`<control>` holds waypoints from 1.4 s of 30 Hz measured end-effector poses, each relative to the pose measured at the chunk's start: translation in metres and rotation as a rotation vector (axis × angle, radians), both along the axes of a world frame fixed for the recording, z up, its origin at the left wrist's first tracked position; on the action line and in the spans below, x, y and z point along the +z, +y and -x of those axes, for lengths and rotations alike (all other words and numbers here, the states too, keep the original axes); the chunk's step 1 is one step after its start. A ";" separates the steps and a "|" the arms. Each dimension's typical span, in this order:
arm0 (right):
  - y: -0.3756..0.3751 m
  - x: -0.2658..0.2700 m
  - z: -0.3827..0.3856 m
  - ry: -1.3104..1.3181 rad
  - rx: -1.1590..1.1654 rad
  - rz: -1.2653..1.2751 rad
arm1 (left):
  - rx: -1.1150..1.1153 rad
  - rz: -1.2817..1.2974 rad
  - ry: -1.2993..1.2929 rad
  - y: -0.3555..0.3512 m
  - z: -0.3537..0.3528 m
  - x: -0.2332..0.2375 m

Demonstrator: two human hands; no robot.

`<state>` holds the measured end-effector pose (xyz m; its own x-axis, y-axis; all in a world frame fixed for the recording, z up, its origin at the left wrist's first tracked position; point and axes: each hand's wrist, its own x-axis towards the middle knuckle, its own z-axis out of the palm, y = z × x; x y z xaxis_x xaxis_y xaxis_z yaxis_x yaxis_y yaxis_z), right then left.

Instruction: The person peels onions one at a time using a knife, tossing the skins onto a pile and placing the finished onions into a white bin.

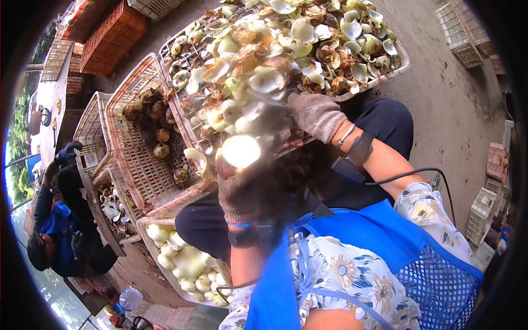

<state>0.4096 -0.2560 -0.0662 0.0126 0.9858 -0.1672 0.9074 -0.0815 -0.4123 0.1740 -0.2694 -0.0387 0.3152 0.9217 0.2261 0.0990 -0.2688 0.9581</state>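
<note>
My right hand [318, 114], in a brownish knit glove, is at the near edge of a wide crate piled with onion peels [360, 71]. Its fingers are curled, and a glare patch blurs what lies at their tips. Gloved too, my left hand [239, 192] is lower and further left, beside a bright white round shape [241, 152] that looks like a peeled onion washed out by light. Its fingers are partly hidden by blur. To the left, a pinkish crate [144, 190] holds unpeeled brown onions [161, 136]. Peeled white onions [190, 261] fill a crate near my left knee.
A co-worker [55, 220] in dark clothes and a blue vest sits at the left beside a crate of peels [114, 209]. An orange crate [113, 38] stands at the upper left. Stacked crates [459, 33] line the right side.
</note>
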 end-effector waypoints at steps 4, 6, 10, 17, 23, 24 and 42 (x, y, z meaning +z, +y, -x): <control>-0.008 0.023 0.027 0.382 -0.094 -0.373 | -0.141 0.852 -1.010 0.004 -0.002 0.022; -0.015 0.021 0.043 0.731 -0.238 -0.137 | -0.013 0.380 -0.347 0.003 -0.002 0.011; -0.037 0.033 0.074 1.213 -0.076 -0.279 | -0.081 0.418 -0.228 0.006 -0.009 0.016; -0.033 0.064 0.067 1.640 -0.342 0.019 | -0.057 0.701 -0.484 -0.014 -0.015 0.059; -0.052 0.102 0.061 0.781 -0.133 -0.276 | -0.477 0.822 -1.307 -0.023 0.007 0.018; -0.057 0.100 0.064 0.575 -0.082 -0.361 | -0.471 0.812 -1.313 -0.023 0.010 0.018; -0.083 0.089 0.078 0.471 0.099 0.046 | -0.216 0.674 -0.962 -0.019 0.002 0.032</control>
